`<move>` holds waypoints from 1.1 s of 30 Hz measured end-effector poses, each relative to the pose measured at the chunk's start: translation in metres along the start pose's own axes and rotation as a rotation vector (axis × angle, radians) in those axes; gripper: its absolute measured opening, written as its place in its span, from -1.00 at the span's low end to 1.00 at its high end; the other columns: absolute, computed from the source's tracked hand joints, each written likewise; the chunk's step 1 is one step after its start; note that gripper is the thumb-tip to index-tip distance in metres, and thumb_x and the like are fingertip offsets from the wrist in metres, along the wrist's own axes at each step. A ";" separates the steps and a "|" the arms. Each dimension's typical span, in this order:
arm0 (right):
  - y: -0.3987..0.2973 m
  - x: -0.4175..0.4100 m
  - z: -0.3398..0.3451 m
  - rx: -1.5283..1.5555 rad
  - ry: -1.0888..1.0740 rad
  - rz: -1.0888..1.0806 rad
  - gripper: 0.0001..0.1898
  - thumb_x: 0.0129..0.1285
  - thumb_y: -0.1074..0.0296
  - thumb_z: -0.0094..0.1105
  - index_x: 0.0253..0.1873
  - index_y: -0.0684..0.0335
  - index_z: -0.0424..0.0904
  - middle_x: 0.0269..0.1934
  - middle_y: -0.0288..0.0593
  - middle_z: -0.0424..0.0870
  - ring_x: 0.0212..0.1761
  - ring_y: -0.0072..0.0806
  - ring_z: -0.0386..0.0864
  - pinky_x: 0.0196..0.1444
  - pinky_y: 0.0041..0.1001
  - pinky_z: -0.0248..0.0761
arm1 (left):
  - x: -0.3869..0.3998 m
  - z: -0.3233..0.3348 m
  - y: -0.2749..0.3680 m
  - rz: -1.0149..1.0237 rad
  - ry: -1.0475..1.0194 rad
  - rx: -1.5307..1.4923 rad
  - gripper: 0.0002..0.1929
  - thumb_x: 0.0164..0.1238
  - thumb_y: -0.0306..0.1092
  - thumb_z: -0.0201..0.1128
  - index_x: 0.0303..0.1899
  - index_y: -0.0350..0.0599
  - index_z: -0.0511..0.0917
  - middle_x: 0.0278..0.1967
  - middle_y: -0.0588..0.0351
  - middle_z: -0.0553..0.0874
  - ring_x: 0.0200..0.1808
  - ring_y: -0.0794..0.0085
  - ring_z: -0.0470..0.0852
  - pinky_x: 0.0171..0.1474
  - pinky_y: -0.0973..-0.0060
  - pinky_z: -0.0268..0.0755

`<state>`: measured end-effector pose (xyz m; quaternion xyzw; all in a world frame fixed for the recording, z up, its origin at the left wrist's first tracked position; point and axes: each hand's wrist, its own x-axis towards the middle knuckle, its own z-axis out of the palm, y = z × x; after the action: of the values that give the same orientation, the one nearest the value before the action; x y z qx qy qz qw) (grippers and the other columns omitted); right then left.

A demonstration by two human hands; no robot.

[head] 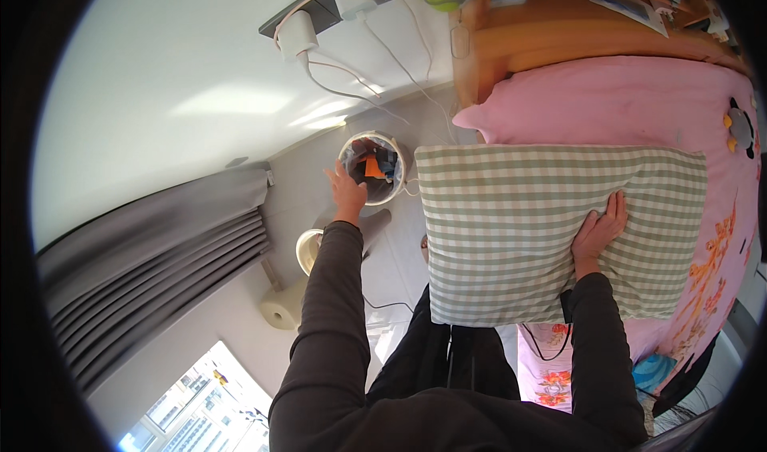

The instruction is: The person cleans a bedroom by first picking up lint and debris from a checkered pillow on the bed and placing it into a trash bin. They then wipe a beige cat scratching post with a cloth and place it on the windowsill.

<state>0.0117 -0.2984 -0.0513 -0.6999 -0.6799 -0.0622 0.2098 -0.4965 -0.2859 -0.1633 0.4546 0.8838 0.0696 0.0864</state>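
Observation:
My left hand (347, 193) is stretched forward over the near-left rim of a round waste bin (402, 163), its fingers apart and nothing seen in them. Whether it touches the rim I cannot tell. A clear liner and mixed rubbish, with an orange piece (376, 166) among it, show inside the bin. My right hand (601, 227) lies on a green-and-white checked pillow (509, 212), pressing creases into the cloth. That pillow lies over the edge of a bed with a pink sheet (575, 101).
White chargers (296, 36) with trailing cables plug into a dark wall strip (328, 12). Below my left forearm are a pale round container (308, 249) and a large paper-like roll (281, 308). A grey curtain (162, 266) hangs left. The wooden headboard (551, 39) stands beyond the bed.

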 end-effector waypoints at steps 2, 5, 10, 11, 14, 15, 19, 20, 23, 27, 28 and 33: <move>-0.001 0.001 0.000 -0.009 -0.006 -0.005 -0.48 0.49 0.16 -0.27 0.39 0.39 0.19 0.41 0.12 0.21 0.46 0.02 0.10 0.47 0.00 -0.17 | 0.002 -0.005 0.017 0.110 -0.124 -0.103 -0.64 0.27 -0.26 0.29 0.06 -0.16 0.59 0.14 -0.14 0.59 0.23 -0.07 0.44 0.23 0.18 0.34; -0.004 0.002 -0.002 -0.046 -0.010 -0.013 -0.50 0.51 0.18 -0.30 0.39 0.41 0.18 0.40 0.16 0.21 0.45 0.01 0.11 0.47 -0.04 -0.16 | 0.013 -0.025 0.063 0.181 -0.326 -0.619 -0.70 0.37 -0.22 0.23 0.03 -0.15 0.64 0.16 -0.08 0.59 0.22 0.07 0.49 0.25 0.30 0.34; -0.007 0.004 -0.005 -0.067 -0.001 -0.020 -0.51 0.52 0.19 -0.31 0.39 0.40 0.17 0.40 0.16 0.22 0.45 -0.01 0.12 0.46 -0.07 -0.15 | -0.007 -0.063 0.151 0.296 -0.460 -0.923 -0.73 0.41 -0.22 0.22 -0.01 -0.18 0.65 -0.10 0.09 0.69 0.00 0.40 0.59 0.10 0.48 0.39; -0.007 0.004 -0.005 -0.066 -0.001 -0.018 -0.51 0.52 0.19 -0.31 0.39 0.40 0.18 0.40 0.16 0.22 0.45 0.00 0.12 0.46 -0.06 -0.15 | -0.008 -0.069 0.162 0.301 -0.528 -0.923 -0.73 0.43 -0.21 0.22 -0.01 -0.18 0.65 -0.15 0.16 0.70 -0.03 0.49 0.58 0.07 0.52 0.39; -0.005 0.004 -0.003 -0.061 -0.006 -0.018 -0.51 0.52 0.19 -0.29 0.38 0.40 0.18 0.40 0.16 0.22 0.45 0.01 0.12 0.46 -0.06 -0.14 | -0.009 -0.078 0.179 0.295 -0.676 -0.885 -0.78 0.39 -0.24 0.26 -0.11 -0.19 0.65 -0.20 0.22 0.69 -0.09 0.56 0.57 0.05 0.56 0.38; -0.003 0.003 -0.003 -0.060 -0.010 -0.017 -0.51 0.51 0.20 -0.29 0.38 0.41 0.19 0.40 0.16 0.22 0.45 0.02 0.13 0.46 -0.05 -0.14 | -0.009 -0.080 0.181 0.286 -0.666 -0.877 -0.79 0.37 -0.26 0.27 -0.15 -0.20 0.65 -0.22 0.23 0.68 -0.12 0.58 0.55 0.04 0.57 0.37; 0.000 0.002 0.000 0.004 0.003 -0.018 -0.50 0.49 0.18 -0.24 0.37 0.37 0.20 0.39 0.12 0.23 0.45 0.05 0.12 0.46 0.01 -0.14 | -0.013 -0.088 0.190 0.211 -0.579 -0.915 -0.87 0.34 -0.34 0.28 -0.27 -0.21 0.60 -0.27 0.26 0.65 -0.18 0.62 0.51 0.02 0.60 0.35; 0.001 0.002 0.000 -0.001 0.001 -0.012 -0.50 0.48 0.17 -0.24 0.37 0.36 0.20 0.39 0.12 0.23 0.44 0.05 0.12 0.45 0.01 -0.13 | -0.015 -0.092 0.193 0.186 -0.543 -0.951 -0.89 0.33 -0.37 0.27 -0.29 -0.21 0.59 -0.28 0.26 0.64 -0.19 0.62 0.50 0.02 0.61 0.34; 0.001 0.002 -0.001 0.000 0.006 -0.008 -0.50 0.48 0.17 -0.22 0.38 0.36 0.20 0.39 0.11 0.24 0.44 0.04 0.13 0.45 0.01 -0.13 | -0.026 -0.109 0.200 0.224 -0.548 -1.127 -0.94 0.32 -0.43 0.25 -0.32 -0.19 0.57 -0.29 0.28 0.61 -0.17 0.62 0.50 0.02 0.59 0.34; 0.001 0.002 -0.002 -0.004 0.009 -0.011 -0.49 0.48 0.17 -0.22 0.39 0.34 0.20 0.39 0.11 0.23 0.44 0.02 0.13 0.46 0.01 -0.15 | -0.059 -0.120 0.213 0.594 -0.448 -0.926 -0.97 0.26 -0.49 0.27 -0.33 -0.16 0.57 -0.31 0.22 0.60 -0.22 0.48 0.53 -0.06 0.53 0.35; 0.001 0.001 -0.002 -0.003 0.007 0.000 -0.49 0.47 0.17 -0.22 0.39 0.34 0.20 0.39 0.10 0.23 0.44 0.02 0.13 0.46 0.01 -0.15 | -0.065 -0.118 0.218 0.662 -0.390 -0.840 -0.96 0.24 -0.49 0.28 -0.34 -0.15 0.58 -0.32 0.20 0.59 -0.24 0.43 0.53 -0.08 0.51 0.35; 0.001 0.001 -0.001 0.008 0.014 0.010 -0.49 0.46 0.16 -0.20 0.39 0.32 0.20 0.39 0.09 0.23 0.44 0.00 0.13 0.46 0.02 -0.16 | -0.080 -0.101 0.237 0.771 -0.235 -0.769 -0.93 0.11 -0.50 0.35 -0.38 -0.10 0.61 -0.37 0.17 0.58 -0.30 0.28 0.50 -0.12 0.38 0.29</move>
<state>0.0134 -0.2982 -0.0500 -0.7019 -0.6753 -0.0633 0.2174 -0.2856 -0.2187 -0.0102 0.6855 0.5487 0.3625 0.3125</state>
